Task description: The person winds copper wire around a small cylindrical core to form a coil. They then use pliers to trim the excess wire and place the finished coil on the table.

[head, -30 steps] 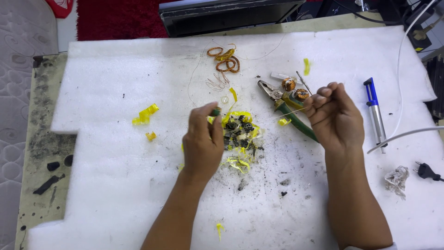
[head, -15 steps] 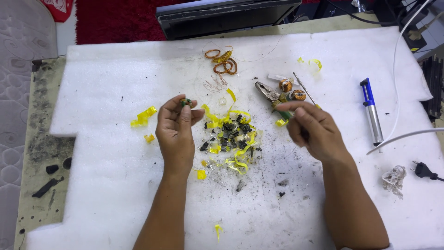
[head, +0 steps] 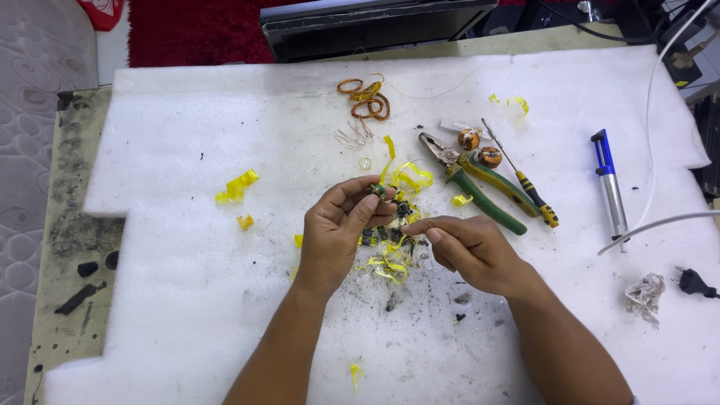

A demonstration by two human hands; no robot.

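white foam sheet (head: 187, 300) covering counter. left hand (head: 341, 229), fingers pinching small dark wound component (head: 377, 191) above scrap pile (head: 390, 251). right hand (head: 469, 251), fingers curling narrow, pulling something too thin to identify. advice: gripping component firmly, pulling steadily. green pliers (head: 480, 191) lying near.

**What stays out of sight**

The small dark part (head: 379, 191) pinched in the left hand (head: 341, 229) is mostly covered by the fingers (head: 367, 208) and too small to identify. The right hand (head: 469, 251) hides part of the scrap pile (head: 390, 259). The white cable (head: 660, 223) and the dark monitor (head: 375, 26) run off the picture's edge.
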